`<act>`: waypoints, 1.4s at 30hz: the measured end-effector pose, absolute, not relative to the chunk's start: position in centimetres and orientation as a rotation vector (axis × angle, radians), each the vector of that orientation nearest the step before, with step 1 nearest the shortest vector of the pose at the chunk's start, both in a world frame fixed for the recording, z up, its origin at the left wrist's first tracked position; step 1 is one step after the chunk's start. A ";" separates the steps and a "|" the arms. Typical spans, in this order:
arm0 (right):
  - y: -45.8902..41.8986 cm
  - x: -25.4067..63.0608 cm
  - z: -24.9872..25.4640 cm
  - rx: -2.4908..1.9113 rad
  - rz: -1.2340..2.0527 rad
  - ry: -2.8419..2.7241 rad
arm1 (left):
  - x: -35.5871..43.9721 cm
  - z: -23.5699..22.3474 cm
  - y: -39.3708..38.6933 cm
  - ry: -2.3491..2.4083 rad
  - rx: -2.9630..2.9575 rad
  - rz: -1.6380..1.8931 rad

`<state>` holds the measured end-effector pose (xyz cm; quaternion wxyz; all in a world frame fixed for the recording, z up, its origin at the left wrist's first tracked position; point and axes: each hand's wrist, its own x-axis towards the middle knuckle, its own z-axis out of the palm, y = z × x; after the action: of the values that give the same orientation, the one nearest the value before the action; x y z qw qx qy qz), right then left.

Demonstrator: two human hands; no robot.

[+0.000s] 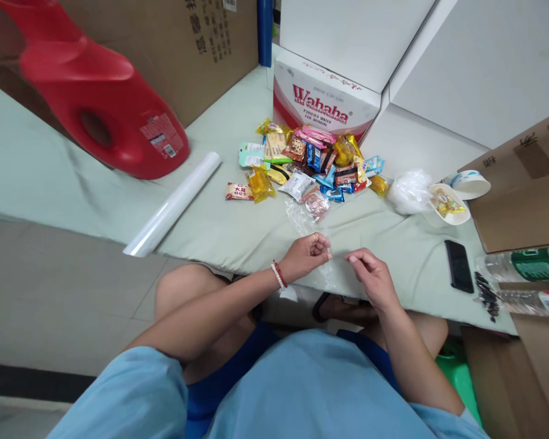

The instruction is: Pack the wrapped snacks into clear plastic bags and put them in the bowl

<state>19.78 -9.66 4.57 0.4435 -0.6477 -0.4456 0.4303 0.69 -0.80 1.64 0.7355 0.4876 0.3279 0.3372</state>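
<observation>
My left hand (307,256), with a red and white bracelet at the wrist, is curled with thumb and fingers pinched on a clear plastic bag (327,273) near the table's front edge. The bag is thin and hard to make out. Just to its right, my right hand (374,277) has thumb and forefinger pressed together; anything between them is too small to see. A gap separates the two hands. Beyond them lies a heap of wrapped snacks (313,155). A silver packet (297,185) and a clear reddish packet (316,204) lie closest to my left hand.
A red jug (132,122) and a white roll (174,204) are on the left. Behind the snacks stands a Wahaba carton (324,100). To the right are a crumpled white bag (410,191), a white tub (460,213), a phone (459,266) and plastic bottles (533,265).
</observation>
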 end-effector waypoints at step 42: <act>-6.2 16.0 3.9 -1.477 1.304 -0.896 | 1.2 1.6 -1.4 0.651 1.156 0.677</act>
<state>15.99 -6.16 3.85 0.4693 -0.6027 -0.3654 0.5319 1.24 -1.38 1.56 0.7352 0.5261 0.2964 0.3080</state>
